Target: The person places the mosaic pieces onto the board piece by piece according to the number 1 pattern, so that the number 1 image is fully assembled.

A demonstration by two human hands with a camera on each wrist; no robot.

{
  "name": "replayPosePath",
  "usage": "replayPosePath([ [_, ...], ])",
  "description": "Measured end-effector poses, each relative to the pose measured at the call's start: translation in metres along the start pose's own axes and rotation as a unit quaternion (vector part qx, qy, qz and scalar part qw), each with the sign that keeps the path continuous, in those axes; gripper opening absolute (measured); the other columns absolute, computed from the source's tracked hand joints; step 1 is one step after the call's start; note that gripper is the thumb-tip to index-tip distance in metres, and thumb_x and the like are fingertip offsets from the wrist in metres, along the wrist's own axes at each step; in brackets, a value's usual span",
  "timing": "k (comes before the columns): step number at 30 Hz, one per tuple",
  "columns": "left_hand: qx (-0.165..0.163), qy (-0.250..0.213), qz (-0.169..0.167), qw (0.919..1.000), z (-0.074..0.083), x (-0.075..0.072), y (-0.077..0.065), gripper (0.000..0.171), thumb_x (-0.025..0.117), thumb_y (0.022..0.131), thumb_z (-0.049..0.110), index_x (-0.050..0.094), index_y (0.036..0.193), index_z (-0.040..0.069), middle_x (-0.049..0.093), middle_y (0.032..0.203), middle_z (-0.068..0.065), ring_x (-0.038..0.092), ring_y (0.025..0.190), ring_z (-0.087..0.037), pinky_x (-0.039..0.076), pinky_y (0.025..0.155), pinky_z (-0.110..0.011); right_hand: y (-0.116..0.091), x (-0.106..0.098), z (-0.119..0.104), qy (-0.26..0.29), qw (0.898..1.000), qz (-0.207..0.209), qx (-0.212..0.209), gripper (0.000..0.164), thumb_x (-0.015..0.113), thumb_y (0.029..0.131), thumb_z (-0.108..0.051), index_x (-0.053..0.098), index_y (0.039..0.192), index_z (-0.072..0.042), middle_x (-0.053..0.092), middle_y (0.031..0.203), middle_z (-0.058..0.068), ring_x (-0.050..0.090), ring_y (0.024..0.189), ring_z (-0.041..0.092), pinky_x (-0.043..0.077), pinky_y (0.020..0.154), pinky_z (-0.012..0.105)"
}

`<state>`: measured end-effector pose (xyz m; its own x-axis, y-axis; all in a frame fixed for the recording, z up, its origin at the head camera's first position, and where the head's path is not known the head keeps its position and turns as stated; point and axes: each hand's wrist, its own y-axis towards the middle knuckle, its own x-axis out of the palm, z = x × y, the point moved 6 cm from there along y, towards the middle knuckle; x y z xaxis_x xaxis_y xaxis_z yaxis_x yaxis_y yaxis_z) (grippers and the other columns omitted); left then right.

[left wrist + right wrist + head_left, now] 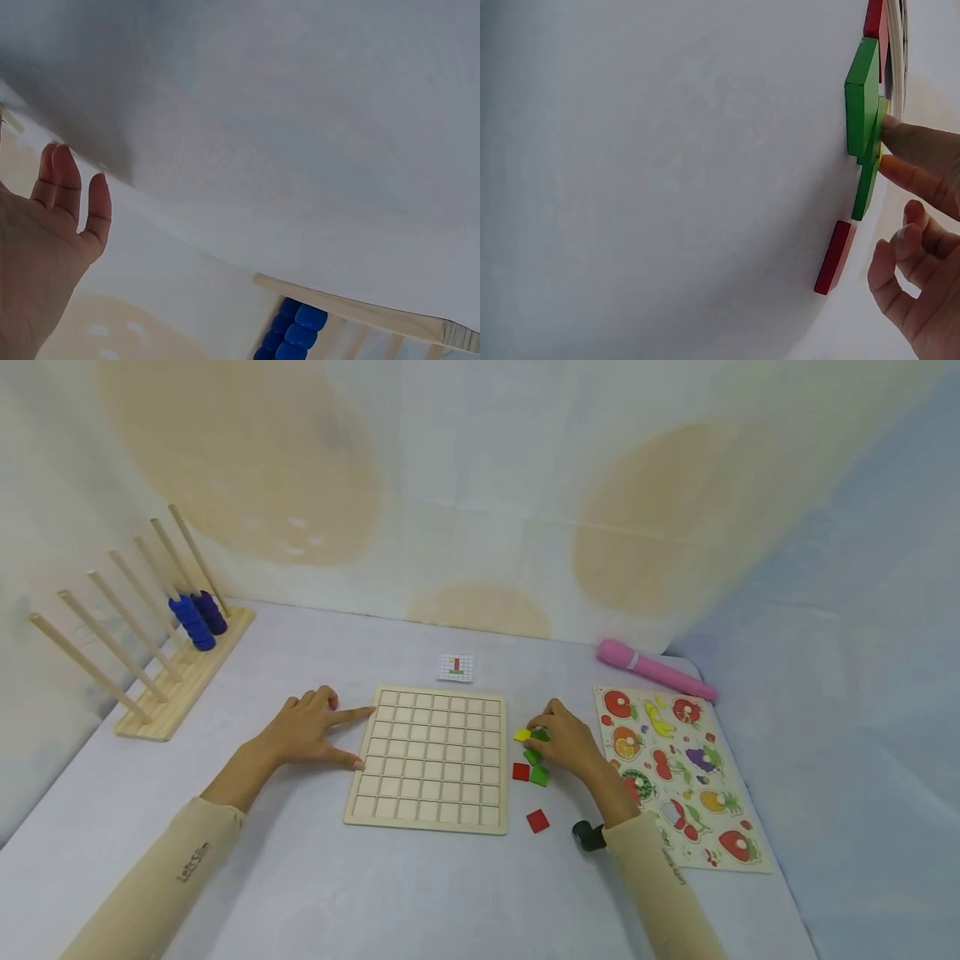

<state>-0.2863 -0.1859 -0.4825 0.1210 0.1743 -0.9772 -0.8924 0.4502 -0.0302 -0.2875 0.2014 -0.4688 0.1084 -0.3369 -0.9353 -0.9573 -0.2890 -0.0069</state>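
The wooden board (431, 760), marked into a grid of squares, lies flat on the tabletop (360, 893). At the board's left edge, the left hand (309, 731) has its thumb and index finger straight and spread apart, both tips touching the rim, while its other fingers are bent. Just right of the board, the right hand (564, 739) pinches a yellow tile (521, 736) between thumb and index finger, its remaining fingers curled loosely.

Close around that tile, also right of the board, are three green tiles (539, 776) and one of two red tiles (521, 772); the other red one sits apart, off the board's near right corner. A small pattern card (456, 667) lies just beyond the board's far edge. Well left of the board stands a peg rack (161, 714) bearing blue rings (192, 622) and purple rings (210, 612). Farther right of the board is a fruit puzzle (720, 781), partly covered by the right sleeve (660, 877), and a pink tube (663, 673) lies beyond the board's far right corner.
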Motion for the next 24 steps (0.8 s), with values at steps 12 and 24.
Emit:
replayPosePath([
  [12, 0.012, -0.023, 0.013, 0.9996, 0.001, -0.002, 0.003, 0.098, 0.07, 0.06, 0.084, 0.054, 0.143, 0.034, 0.047, 0.104, -0.01, 0.04, 0.087, -0.023, 0.028, 0.074, -0.037, -0.001, -0.003, -0.005, -0.022, 0.998, 0.033, -0.038, 0.03, 0.081, 0.083, -0.026, 0.076, 0.103, -0.005, 0.053, 0.091, 0.002, 0.051, 0.072, 0.012, 0.044, 0.061, 0.026],
  [24, 0.014, -0.025, 0.009, 0.9995, 0.003, -0.003, 0.001, 0.098, 0.072, 0.06, 0.082, 0.054, 0.143, 0.033, 0.047, 0.103, -0.01, 0.039, 0.084, -0.022, 0.028, 0.073, -0.035, 0.007, -0.006, -0.022, -0.004, 0.996, 0.057, -0.07, 0.026, 0.076, 0.085, -0.026, 0.076, 0.103, -0.007, 0.054, 0.089, 0.0, 0.052, 0.074, 0.013, 0.042, 0.06, 0.024],
])
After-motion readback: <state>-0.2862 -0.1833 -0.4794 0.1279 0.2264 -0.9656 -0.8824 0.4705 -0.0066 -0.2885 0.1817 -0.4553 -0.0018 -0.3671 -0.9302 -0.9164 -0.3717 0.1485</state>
